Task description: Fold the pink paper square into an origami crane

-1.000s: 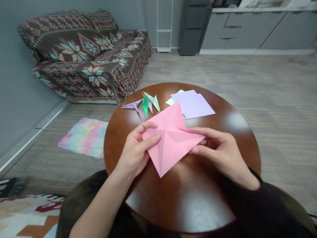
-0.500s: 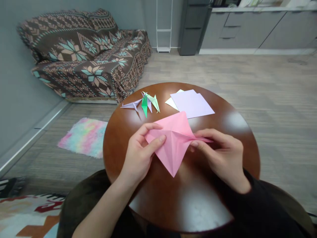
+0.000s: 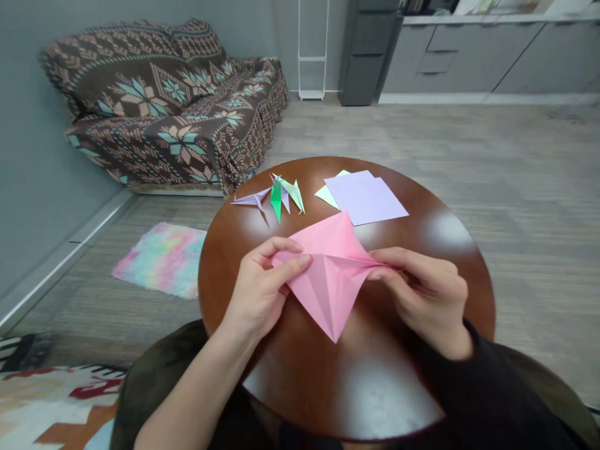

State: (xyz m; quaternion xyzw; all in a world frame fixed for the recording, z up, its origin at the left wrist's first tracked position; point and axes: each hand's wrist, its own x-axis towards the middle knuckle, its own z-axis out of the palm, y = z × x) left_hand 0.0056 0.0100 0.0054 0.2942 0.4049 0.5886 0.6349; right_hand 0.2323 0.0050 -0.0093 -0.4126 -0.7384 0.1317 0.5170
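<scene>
A pink sheet of origami paper [image 3: 330, 269], marked with crease lines, is held above the round table between both hands. My left hand [image 3: 267, 281] pinches its left corner, thumb on top and fingers at the edge. At the right corner, my right hand [image 3: 417, 287] squeezes the paper together along a fold, so that side narrows to a ridge. One corner of the sheet points down towards me and another points away. The underside of the paper is hidden.
Several folded paper cranes [image 3: 276, 197] in purple and green lie at the table's far left. Purple paper sheets [image 3: 368, 197] overlap a pale green sheet [image 3: 328, 195] at the back. The brown round table [image 3: 356, 400] is glossy. Beyond stand a covered sofa [image 3: 164, 119] and a fluffy rug [image 3: 162, 259].
My right hand has pinched the right corner into a narrow fold and moved slightly right. The pink paper has turned, its near corner shifting right. My left hand keeps its hold.
</scene>
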